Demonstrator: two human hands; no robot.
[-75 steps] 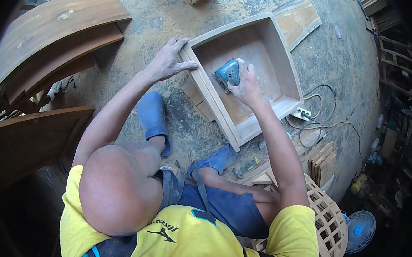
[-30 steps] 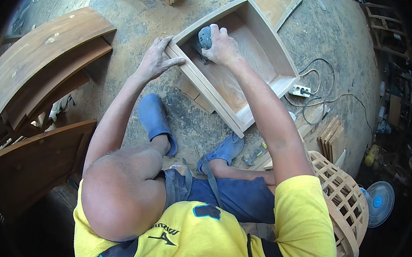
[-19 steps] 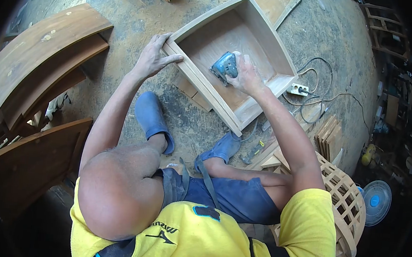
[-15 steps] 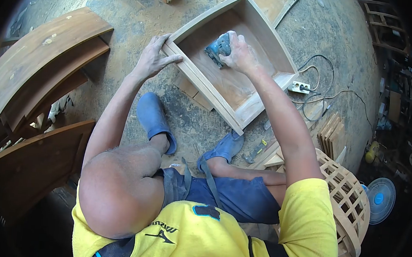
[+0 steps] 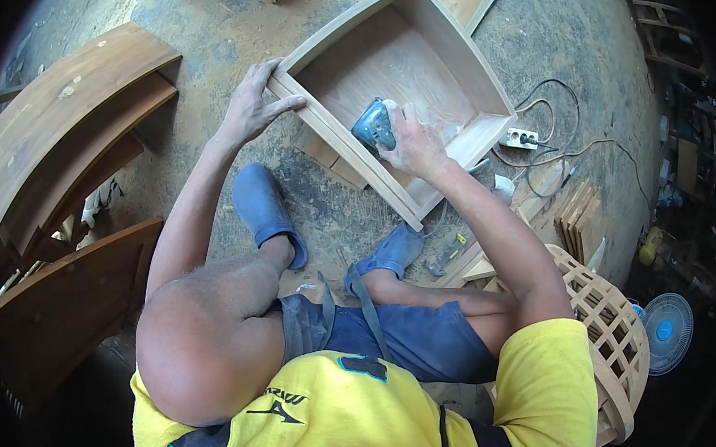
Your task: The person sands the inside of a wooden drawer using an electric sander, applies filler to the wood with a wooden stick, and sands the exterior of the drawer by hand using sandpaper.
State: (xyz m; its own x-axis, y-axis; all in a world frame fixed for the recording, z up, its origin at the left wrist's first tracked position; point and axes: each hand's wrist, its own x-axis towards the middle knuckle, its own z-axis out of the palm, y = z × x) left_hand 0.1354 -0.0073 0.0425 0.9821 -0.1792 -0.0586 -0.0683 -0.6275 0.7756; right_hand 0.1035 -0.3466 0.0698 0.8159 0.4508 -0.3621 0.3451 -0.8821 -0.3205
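**Sanding the inside of a wooden drawer box**

The right hand (image 5: 413, 144) is closed over a small blue sander (image 5: 372, 125), pressing it flat onto the bottom panel inside the wooden box (image 5: 437, 42), close to the near front wall. The left hand (image 5: 250, 108) lies spread on the box's left corner, palm down with the thumb along the front rail; it braces the box and grasps nothing.

The step in hand looks like smoothing the inner floor of the box, with pale dust showing on the panel to the right of the sander. Judging from this, the next pass calls for keeping the sander flat and steering it clear of the near wall and the right-hand wall, since the pad sits tight to that corner. The left hand's hold matters, as the box rests loosely on scrap boards (image 5: 329, 157) on the floor.

Around the work: two blue clogs (image 5: 263, 209) just near the box, a white power strip (image 5: 520, 138) with a looping cable (image 5: 563, 146) to the right, and a stack of thin boards (image 5: 581, 214) beyond it. The cable lies near the right wall and could snag. Curved wooden panels (image 5: 59, 111) stand to the left, a lattice piece (image 5: 603, 340) and a fan (image 5: 666, 332) to the near right.
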